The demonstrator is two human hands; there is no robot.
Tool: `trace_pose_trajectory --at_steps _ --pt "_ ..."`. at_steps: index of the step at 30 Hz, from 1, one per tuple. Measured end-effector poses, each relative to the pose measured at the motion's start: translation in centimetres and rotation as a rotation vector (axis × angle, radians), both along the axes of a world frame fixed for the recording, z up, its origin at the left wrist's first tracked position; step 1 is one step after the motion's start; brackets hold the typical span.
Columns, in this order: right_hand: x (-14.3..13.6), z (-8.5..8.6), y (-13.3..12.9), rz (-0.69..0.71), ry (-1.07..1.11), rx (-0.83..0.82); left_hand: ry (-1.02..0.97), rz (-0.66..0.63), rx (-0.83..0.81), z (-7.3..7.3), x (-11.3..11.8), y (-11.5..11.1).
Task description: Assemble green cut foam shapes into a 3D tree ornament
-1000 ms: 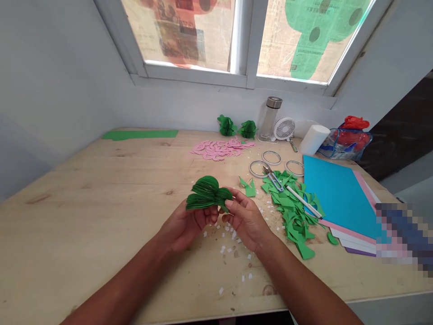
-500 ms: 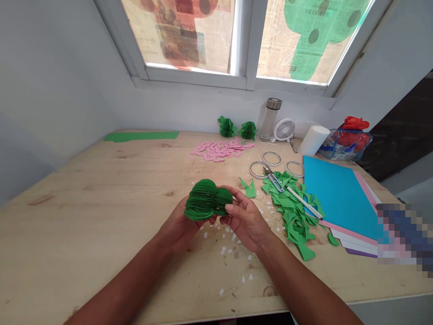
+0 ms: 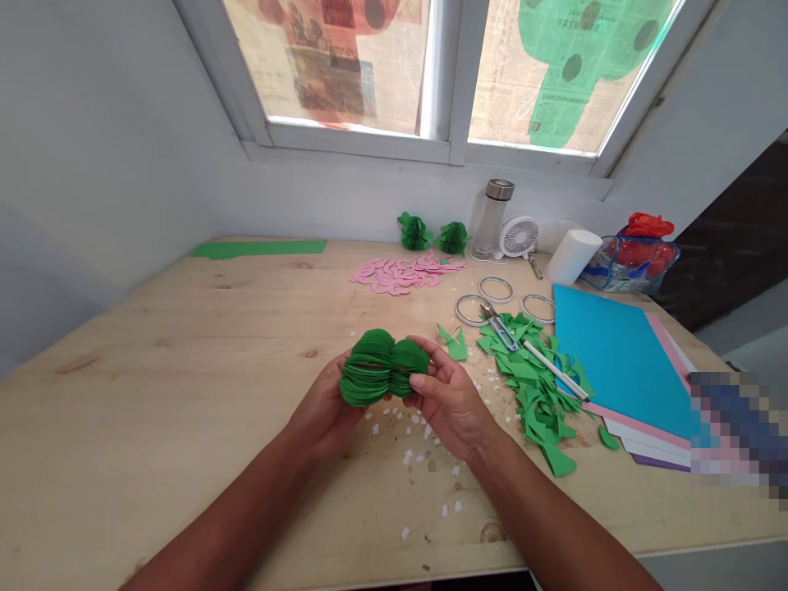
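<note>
White walls rise around a window frame across the top of the picture, over a pale wooden table filling the lower part. Coloured sheets lie stacked at right. At centre, the left hand is curled around one end of a layered green paper piece, and the right hand pinches the other; its leaves fan into two lobes. Judging by two green paper forms standing spread at upper centre, its cutting and layering look done, its spreading only partial. Green scraps lie right of centre, white bits just below centre.
</note>
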State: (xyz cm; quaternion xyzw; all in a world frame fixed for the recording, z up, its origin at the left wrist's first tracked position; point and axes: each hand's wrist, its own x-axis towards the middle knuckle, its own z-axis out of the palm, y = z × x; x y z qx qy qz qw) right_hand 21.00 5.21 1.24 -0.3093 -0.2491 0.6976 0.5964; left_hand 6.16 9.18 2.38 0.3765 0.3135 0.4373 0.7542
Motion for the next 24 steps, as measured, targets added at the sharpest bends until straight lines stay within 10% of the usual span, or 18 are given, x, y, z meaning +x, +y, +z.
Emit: trace_pose_trajectory --at_steps 24 --pt "0.18 -0.13 -0.16 0.085 0.028 0.043 -0.139 0.012 -0.041 0.34 -0.80 0.51"
